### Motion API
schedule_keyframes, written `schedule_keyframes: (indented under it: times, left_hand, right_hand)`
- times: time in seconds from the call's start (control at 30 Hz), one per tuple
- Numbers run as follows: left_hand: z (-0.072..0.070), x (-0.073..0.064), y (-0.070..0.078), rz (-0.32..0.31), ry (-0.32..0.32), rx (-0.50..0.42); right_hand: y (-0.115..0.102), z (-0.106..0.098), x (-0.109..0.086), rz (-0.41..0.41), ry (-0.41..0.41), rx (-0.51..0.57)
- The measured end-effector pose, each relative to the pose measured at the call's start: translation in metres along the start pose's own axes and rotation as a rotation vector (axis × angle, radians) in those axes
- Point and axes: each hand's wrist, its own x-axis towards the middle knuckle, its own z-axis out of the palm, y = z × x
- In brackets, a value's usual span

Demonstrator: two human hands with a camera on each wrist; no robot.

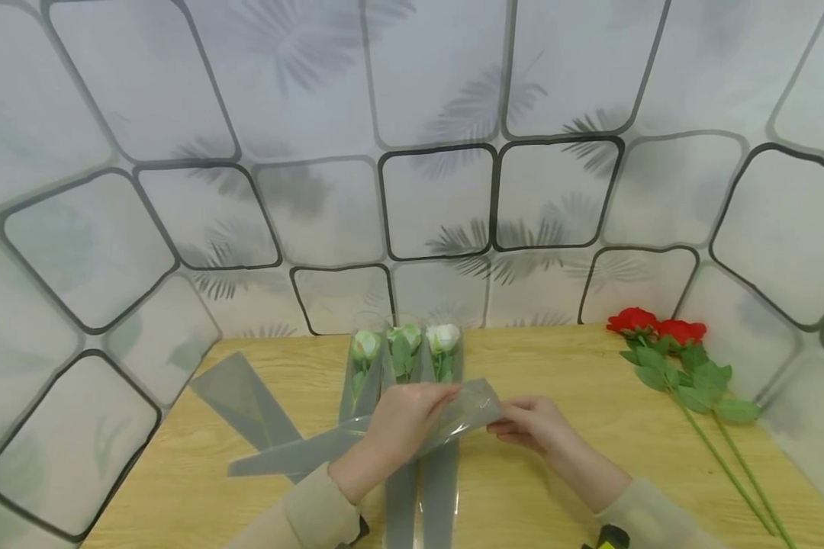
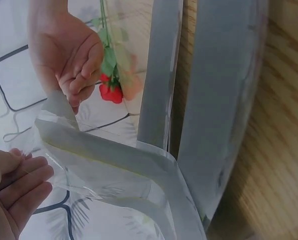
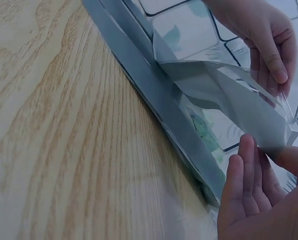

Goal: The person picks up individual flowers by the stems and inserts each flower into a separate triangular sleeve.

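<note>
Both hands hold a clear-and-grey flower sleeve (image 1: 472, 408) by its wide end. My left hand (image 1: 405, 421) pinches the clear film at the opening, which shows close up in the left wrist view. At the opposite corner, the thumb and fingers of my right hand (image 1: 532, 428) pinch the grey side; the right wrist view shows this grip. The sleeve's narrow end (image 1: 275, 457) extends left over the table. Beneath it lie three wrapped white roses (image 1: 442, 338), side by side with heads toward the wall; the hands and sleeve partly cover their wrappings.
Another flat grey sleeve (image 1: 236, 393) lies at left, partly under the held one. Two red roses (image 1: 682, 331) with long green stems rest at the right of the wooden table (image 1: 549, 358). A patterned wall covering (image 1: 439, 202) rises behind the table and along its sides.
</note>
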Motion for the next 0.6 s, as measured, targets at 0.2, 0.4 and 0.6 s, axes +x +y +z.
schedule_keyframes:
  times: [0.2,0.4,0.6]
  left_hand:
    - [0.003,-0.003,0.001,0.004,-0.017,0.034]
    - [0.004,-0.003,0.000,-0.001,-0.009,0.054]
    - [0.005,-0.005,-0.001,-0.014,-0.010,0.035]
  right_hand:
    - [0.003,-0.008,0.000,-0.018,-0.054,-0.035]
    - [0.002,-0.027,0.001,-0.040,-0.009,-0.132]
    - [0.000,-0.057,-0.001,-0.084,0.118,-0.374]
